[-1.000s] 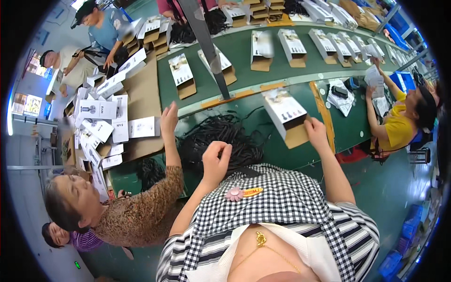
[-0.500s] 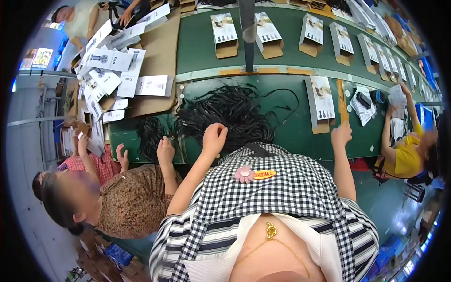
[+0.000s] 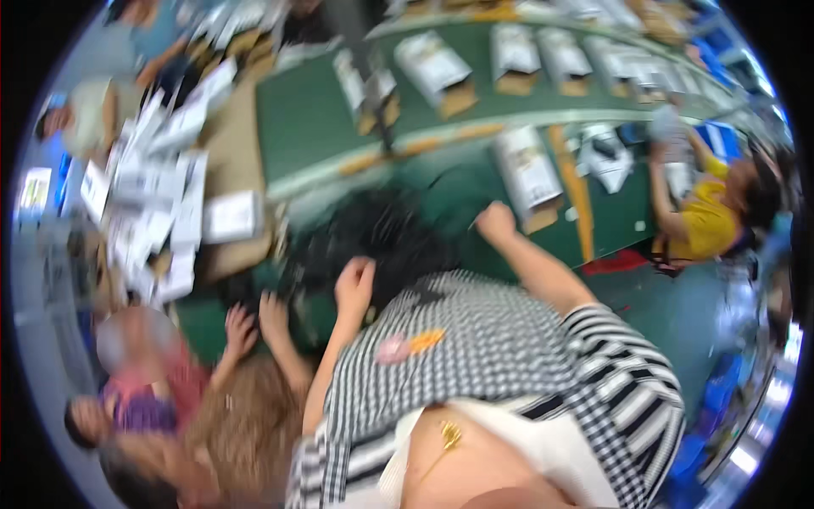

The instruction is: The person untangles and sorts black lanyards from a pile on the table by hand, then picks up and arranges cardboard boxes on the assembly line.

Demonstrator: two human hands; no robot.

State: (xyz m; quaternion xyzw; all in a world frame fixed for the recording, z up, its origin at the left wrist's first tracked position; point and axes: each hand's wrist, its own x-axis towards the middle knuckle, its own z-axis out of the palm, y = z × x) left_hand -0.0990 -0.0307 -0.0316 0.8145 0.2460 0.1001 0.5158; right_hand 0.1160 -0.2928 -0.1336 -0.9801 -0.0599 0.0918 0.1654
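So right now my left hand (image 3: 354, 284) is curling down into the heap of black cables (image 3: 381, 237) at the near edge of the green worktop (image 3: 309, 119). The fingers look bent around some strands, but the frame is smeared, so I can't tell if I'm actually gripping one. My right hand (image 3: 496, 222) is hovering well apart from the left, loosely closed, just beside the near end of an open white carton (image 3: 530, 174) lying on the worktop; whether it's touching the carton or holding anything, I can't tell.

I'm guessing I'm at the picking-a-cable stage, with the carton waiting to be filled. The next move probably calls for teasing one cable free of the tangle without dragging the rest along.

Further out, more cartons (image 3: 432, 68) are sitting in a row along the far edge. A stack of white leaflets (image 3: 170, 187) is spilling over the left end, and a neighbour's hands (image 3: 254, 322) are working at the near left corner.
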